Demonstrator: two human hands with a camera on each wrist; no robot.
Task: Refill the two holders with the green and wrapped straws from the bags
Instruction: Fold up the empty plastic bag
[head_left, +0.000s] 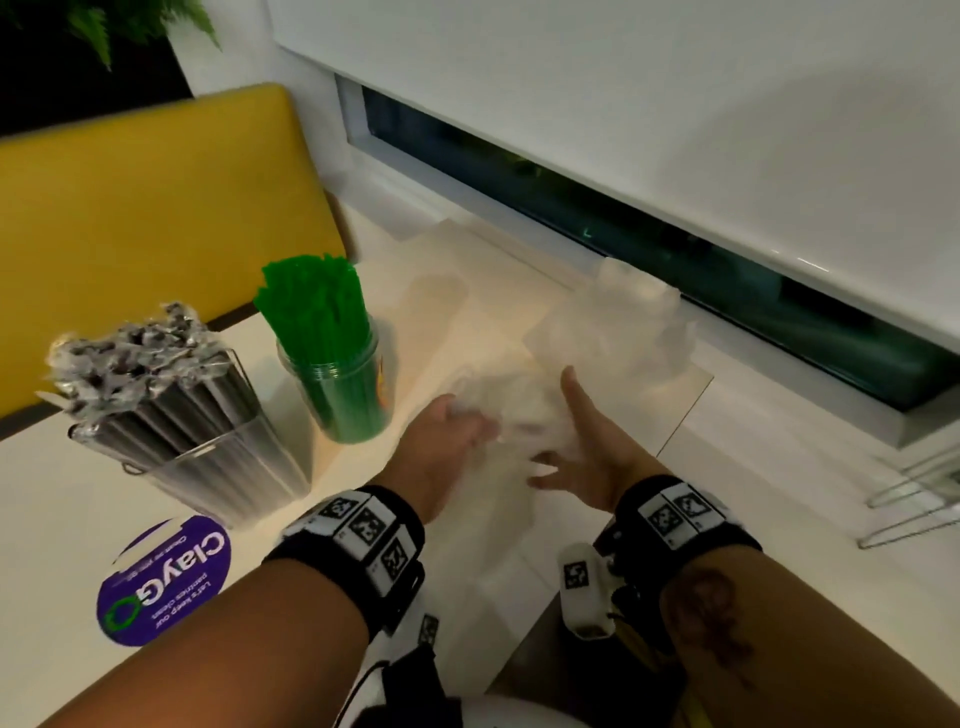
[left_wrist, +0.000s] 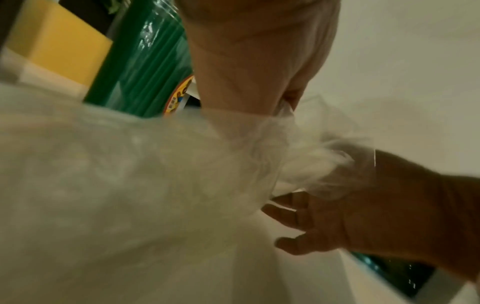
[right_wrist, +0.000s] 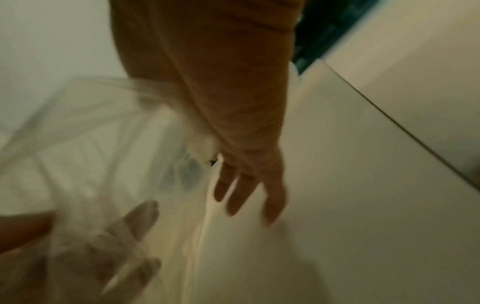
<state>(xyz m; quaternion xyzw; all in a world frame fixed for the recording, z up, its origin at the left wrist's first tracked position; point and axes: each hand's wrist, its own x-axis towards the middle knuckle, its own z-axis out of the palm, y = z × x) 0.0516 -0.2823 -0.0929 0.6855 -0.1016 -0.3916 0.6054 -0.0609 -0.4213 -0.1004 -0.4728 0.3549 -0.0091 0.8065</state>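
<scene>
Clear plastic bag (head_left: 511, 415) crumpled on table (head_left: 52, 493) between both hands. Left hand (head_left: 441, 441) pinches bag edge; right hand (head_left: 587, 452) fingers spread straight against it. Head view alone shows green straws (head_left: 317, 312) and wrapped straws (head_left: 130, 364) standing in holders; left wrist view shows only green ones (left_wrist: 145, 61).

Dim, warm indoor light; both wrist views are motion-blurred, and the head view bends at its edges.

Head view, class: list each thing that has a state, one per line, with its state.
Clear round jar: upright, packed with green straws.
Clear square holder: tilted, full of wrapped dark straws.
Crumpled clear plastic bag: empty, between both hands.
Left hand: gripping the bag.
Right hand: fingers straight, against the bag.
</scene>
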